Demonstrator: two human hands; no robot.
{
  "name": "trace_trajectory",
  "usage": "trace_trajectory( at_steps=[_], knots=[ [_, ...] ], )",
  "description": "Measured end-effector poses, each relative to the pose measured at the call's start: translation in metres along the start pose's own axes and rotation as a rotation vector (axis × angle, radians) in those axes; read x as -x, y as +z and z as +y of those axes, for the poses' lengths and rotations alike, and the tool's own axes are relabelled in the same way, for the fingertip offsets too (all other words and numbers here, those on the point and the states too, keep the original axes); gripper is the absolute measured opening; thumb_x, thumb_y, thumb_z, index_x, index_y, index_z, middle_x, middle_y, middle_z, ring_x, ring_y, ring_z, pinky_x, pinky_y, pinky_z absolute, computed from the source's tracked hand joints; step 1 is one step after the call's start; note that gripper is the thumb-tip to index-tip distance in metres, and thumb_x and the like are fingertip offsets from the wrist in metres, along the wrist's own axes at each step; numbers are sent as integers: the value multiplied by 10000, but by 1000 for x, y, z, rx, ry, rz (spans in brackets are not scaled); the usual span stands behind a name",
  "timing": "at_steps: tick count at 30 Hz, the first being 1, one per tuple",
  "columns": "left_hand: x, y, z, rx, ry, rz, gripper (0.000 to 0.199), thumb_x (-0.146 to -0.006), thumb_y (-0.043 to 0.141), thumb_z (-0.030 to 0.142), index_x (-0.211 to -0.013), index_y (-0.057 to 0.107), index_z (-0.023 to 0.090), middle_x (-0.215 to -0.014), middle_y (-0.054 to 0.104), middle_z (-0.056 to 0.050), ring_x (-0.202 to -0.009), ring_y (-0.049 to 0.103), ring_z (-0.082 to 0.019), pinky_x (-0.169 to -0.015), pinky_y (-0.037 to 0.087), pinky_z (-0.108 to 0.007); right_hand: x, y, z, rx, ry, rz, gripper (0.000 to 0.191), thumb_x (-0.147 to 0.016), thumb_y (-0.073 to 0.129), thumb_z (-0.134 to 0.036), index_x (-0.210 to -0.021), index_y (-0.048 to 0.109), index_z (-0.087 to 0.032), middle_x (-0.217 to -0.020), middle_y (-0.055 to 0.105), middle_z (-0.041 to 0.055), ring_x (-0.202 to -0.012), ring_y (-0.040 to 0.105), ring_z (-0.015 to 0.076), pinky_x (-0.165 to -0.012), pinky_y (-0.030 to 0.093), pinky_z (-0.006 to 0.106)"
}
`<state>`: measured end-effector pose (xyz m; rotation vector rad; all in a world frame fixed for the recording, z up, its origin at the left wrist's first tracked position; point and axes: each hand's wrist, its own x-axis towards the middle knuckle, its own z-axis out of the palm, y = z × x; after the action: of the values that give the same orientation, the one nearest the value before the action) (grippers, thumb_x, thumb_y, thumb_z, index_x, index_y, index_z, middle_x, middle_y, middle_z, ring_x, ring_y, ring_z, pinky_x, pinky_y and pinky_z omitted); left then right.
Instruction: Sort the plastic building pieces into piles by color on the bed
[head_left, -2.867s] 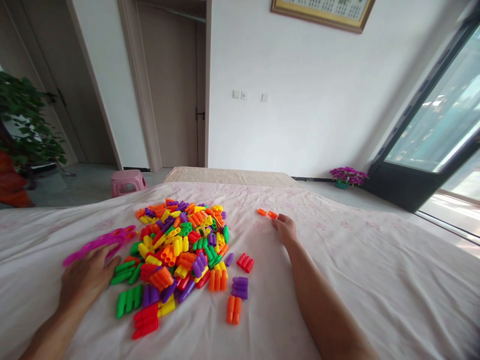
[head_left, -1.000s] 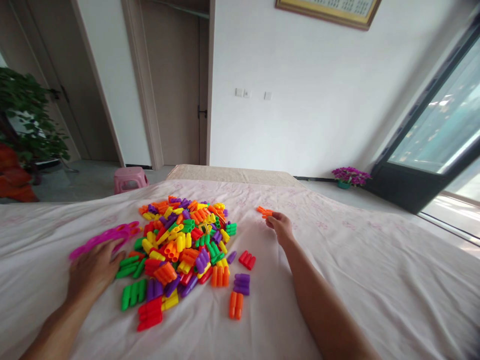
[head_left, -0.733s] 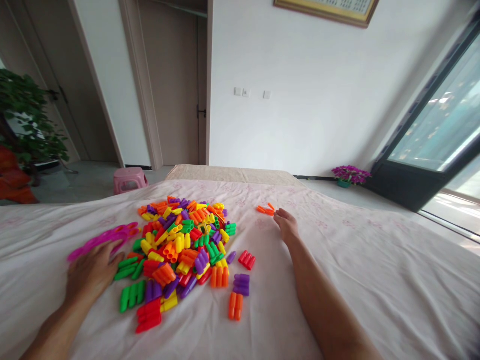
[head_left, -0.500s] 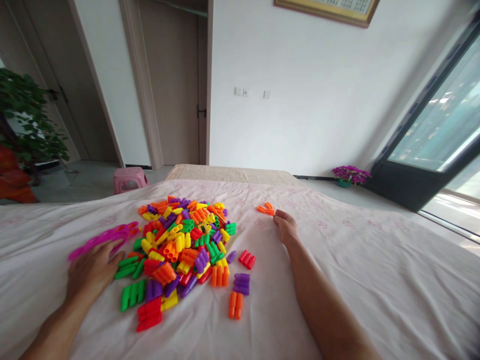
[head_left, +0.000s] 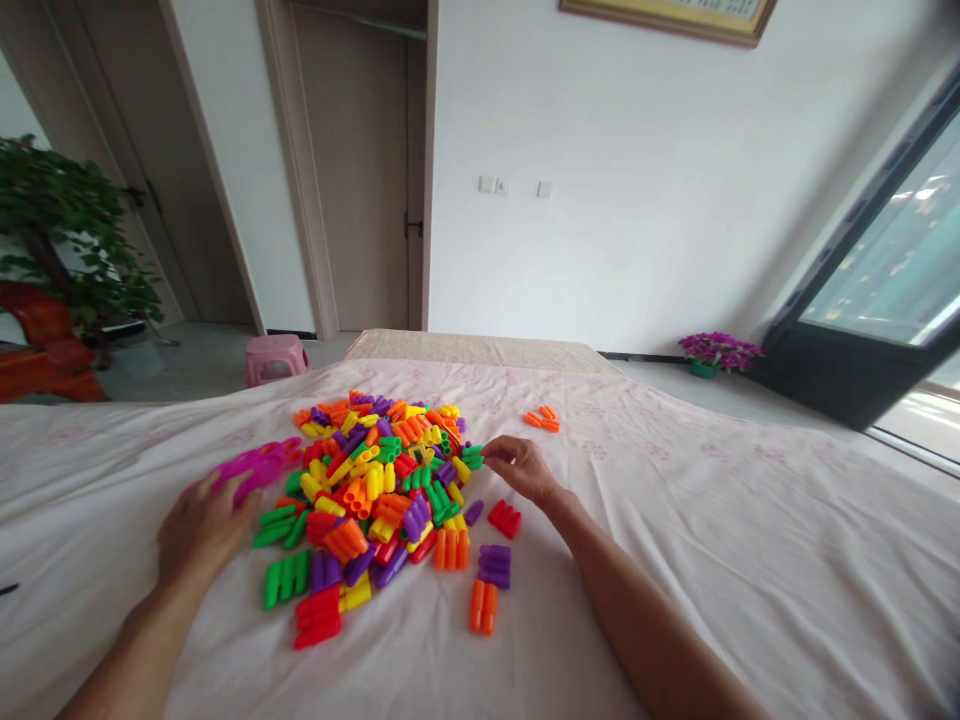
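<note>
A heap of plastic bullet-shaped building blocks (head_left: 375,480) in red, orange, yellow, green and purple lies on the cloth-covered surface. At the heap's right edge, my right hand (head_left: 525,468) has its thumb and fingertips pinched at a green block (head_left: 472,457). My left hand (head_left: 204,525) is left of the heap, with its fingers curled over a magenta plastic piece with holes (head_left: 259,468); its fingertips are blurred and partly hidden. Close by it lie green blocks (head_left: 279,526). Several orange blocks (head_left: 543,419) sit apart, beyond my right hand.
Loose red (head_left: 505,518), purple (head_left: 495,566) and orange (head_left: 484,607) blocks lie right of the heap. The pale patterned cloth (head_left: 712,560) is wrinkled. Past its far edge stand a pink stool (head_left: 276,358) and a pot of purple flowers (head_left: 718,352). A dark thin object (head_left: 9,589) lies far left.
My right hand has moved left and nearer, from the separate orange blocks to the green block at the heap's edge. The magenta piece has shifted and turned under my left hand. The view has swung slightly left.
</note>
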<state>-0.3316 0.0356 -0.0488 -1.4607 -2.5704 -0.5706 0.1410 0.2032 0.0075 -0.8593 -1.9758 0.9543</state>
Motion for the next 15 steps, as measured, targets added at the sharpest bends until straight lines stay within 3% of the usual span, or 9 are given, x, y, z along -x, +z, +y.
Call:
trace_trajectory(
  at_steps=[5,9,15],
  knots=[
    [1,4,-1,-15,13,45,531,-924,468,431,-1322,667,141,-1510,567,-205,-1406,527,-381,-1185,418,-502,10,17,-30,28,-3,-271,153,-790,723,-284,-855,797,-166,-796,755,37,-699,647,153,-642,477,246],
    [1,2,1,-8,21,42,524,-907,502,423,-1323,668,150,-1504,577,-198,-1401,532,-391,-1184,419,-513,12,19,-48,129,55,-480,214,-763,812,-372,-821,793,-167,-762,726,9,-666,620,134,-610,439,229],
    [2,3,0,-42,29,40,540,-963,383,446,-1337,645,157,-1504,569,-195,-1397,526,-358,-1190,409,-494,19,27,-70,498,-105,-695,436,-701,892,-457,-1084,782,-278,-896,712,-34,-755,610,125,-653,380,222]
  ],
)
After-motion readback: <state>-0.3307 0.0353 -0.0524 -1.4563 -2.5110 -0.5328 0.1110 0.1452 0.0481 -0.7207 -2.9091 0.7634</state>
